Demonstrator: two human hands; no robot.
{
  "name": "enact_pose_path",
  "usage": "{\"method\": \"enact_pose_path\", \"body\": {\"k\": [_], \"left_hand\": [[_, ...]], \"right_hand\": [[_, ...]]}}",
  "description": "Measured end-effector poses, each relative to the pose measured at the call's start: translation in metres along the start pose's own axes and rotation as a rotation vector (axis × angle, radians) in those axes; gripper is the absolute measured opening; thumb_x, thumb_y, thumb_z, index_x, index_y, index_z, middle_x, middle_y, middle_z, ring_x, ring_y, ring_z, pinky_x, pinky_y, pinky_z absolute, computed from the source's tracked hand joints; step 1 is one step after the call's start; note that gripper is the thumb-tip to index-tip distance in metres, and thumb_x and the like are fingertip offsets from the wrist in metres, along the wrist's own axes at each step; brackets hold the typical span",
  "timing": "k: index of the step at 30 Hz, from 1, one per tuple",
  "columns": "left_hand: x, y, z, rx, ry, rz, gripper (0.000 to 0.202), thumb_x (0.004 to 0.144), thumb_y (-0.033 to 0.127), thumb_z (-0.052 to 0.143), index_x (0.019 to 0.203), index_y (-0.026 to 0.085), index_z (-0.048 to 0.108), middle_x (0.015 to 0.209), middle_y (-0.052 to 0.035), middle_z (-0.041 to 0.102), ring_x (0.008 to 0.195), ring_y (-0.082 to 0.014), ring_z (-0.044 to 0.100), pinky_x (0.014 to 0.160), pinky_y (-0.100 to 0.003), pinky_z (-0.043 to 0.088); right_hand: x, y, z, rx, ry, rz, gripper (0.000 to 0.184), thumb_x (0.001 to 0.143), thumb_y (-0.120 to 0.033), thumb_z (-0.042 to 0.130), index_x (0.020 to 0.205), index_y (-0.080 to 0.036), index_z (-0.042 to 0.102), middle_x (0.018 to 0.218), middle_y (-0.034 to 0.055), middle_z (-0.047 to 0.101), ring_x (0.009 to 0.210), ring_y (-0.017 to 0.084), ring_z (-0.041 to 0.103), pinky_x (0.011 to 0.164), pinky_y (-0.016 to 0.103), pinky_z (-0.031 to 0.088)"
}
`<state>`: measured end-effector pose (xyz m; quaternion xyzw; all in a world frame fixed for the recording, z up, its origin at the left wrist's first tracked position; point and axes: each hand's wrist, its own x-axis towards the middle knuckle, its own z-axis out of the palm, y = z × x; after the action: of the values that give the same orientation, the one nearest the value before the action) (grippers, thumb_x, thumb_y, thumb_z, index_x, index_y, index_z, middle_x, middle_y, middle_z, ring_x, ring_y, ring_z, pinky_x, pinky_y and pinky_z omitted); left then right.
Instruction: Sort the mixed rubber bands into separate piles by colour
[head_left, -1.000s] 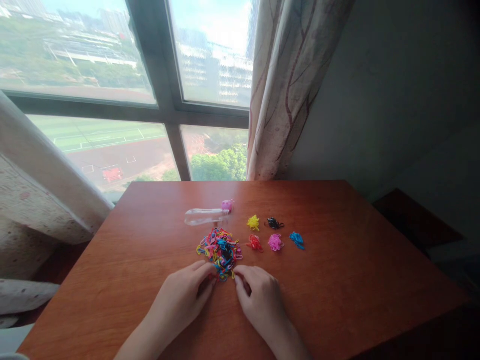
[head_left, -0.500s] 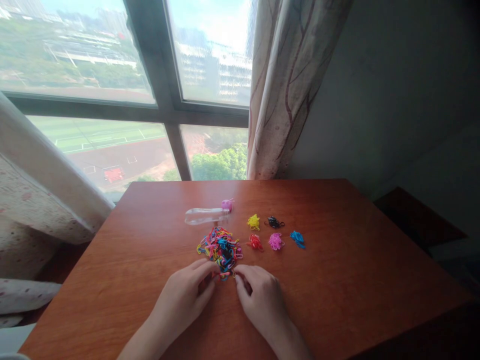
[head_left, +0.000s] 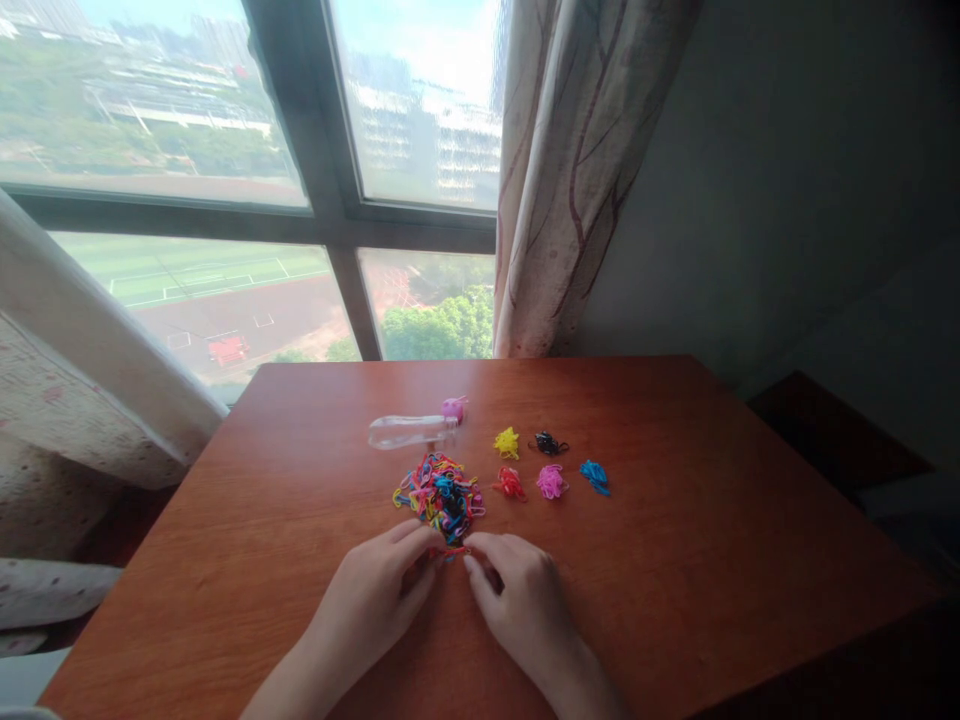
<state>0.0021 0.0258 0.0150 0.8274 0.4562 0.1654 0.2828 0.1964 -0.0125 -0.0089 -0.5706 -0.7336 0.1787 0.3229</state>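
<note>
A mixed heap of small coloured rubber bands [head_left: 442,492] lies on the wooden table in front of me. At its near edge, my left hand [head_left: 386,585] is bent in a pinch, with thumb and forefinger at some bands. Opposite it, my right hand [head_left: 521,590] pinches at the same spot, its fingertips on a red rubber band [head_left: 456,551] that shows between the two hands. Exactly which bands each hand grips is partly hidden by the fingers.
Right of the heap lie sorted piles: yellow [head_left: 507,443], black [head_left: 549,443], red [head_left: 511,484], pink [head_left: 551,482] and blue [head_left: 595,477] bands. Behind the heap, a clear plastic bottle [head_left: 409,432] lies on its side beside a pink cap [head_left: 454,409]. A window and curtains [head_left: 559,200] stand beyond the table.
My left fingertips have shifted slightly right, closer to my right hand. A yellow band seen at my right fingertips is no longer distinct; a red one shows there now. The piles are unchanged.
</note>
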Motion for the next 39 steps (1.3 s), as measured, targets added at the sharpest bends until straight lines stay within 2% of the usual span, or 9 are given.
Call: {"method": "enact_pose_path", "body": {"k": [7,20,24,28,34,39], "left_hand": [[-0.001,0.002,-0.001,0.013,0.028,-0.016,0.021,0.088,0.017,0.046,0.091,0.023,0.066,0.083,-0.0021,0.066,0.07,-0.0141,0.06,0.066,-0.021,0.047],[0.012,0.007,-0.006,0.023,0.135,0.022,0.014,0.086,0.017,0.051,0.088,0.022,0.064,0.076,0.0013,0.066,0.064,-0.0119,0.058,0.06,-0.02,0.043],[0.03,0.019,-0.016,0.103,0.099,0.024,0.012,0.085,0.016,0.053,0.085,0.023,0.064,0.082,0.0011,0.069,0.07,-0.013,0.062,0.062,-0.021,0.043],[0.059,0.036,-0.021,0.254,0.02,0.059,0.015,0.084,0.015,0.052,0.089,0.024,0.065,0.09,-0.0002,0.071,0.08,-0.0162,0.066,0.066,-0.023,0.044],[0.102,0.053,-0.016,0.351,-0.039,0.121,0.016,0.085,0.017,0.049,0.087,0.024,0.064,0.09,-0.001,0.072,0.073,-0.0173,0.066,0.059,-0.024,0.041],[0.121,0.053,-0.011,0.412,-0.072,0.142,0.016,0.084,0.019,0.05,0.089,0.023,0.065,0.09,-0.0037,0.072,0.074,-0.0213,0.068,0.057,-0.026,0.041]], "right_hand": [[-0.001,0.0,0.0,-0.014,0.005,-0.005,0.013,0.09,-0.016,0.055,0.092,-0.023,0.067,0.078,-0.0006,0.069,0.071,0.015,0.063,0.067,0.023,0.04],[-0.001,-0.002,-0.001,0.016,-0.032,0.038,0.015,0.088,-0.013,0.056,0.093,-0.024,0.066,0.083,-0.0008,0.069,0.075,0.016,0.062,0.069,0.024,0.038],[0.001,-0.001,-0.001,0.009,-0.042,0.038,0.015,0.088,-0.013,0.056,0.092,-0.023,0.066,0.081,-0.0011,0.069,0.075,0.016,0.062,0.068,0.024,0.037],[0.0,0.0,0.001,0.011,-0.037,0.039,0.015,0.088,-0.013,0.054,0.089,-0.024,0.065,0.082,-0.001,0.069,0.074,0.016,0.061,0.066,0.024,0.036],[0.0,0.0,0.003,0.014,-0.04,0.052,0.015,0.087,-0.013,0.055,0.088,-0.024,0.065,0.081,-0.0015,0.069,0.074,0.016,0.062,0.066,0.024,0.035],[0.0,-0.001,0.003,0.026,-0.027,0.041,0.014,0.087,-0.013,0.056,0.087,-0.024,0.064,0.082,-0.0013,0.069,0.074,0.016,0.062,0.067,0.025,0.035]]}}
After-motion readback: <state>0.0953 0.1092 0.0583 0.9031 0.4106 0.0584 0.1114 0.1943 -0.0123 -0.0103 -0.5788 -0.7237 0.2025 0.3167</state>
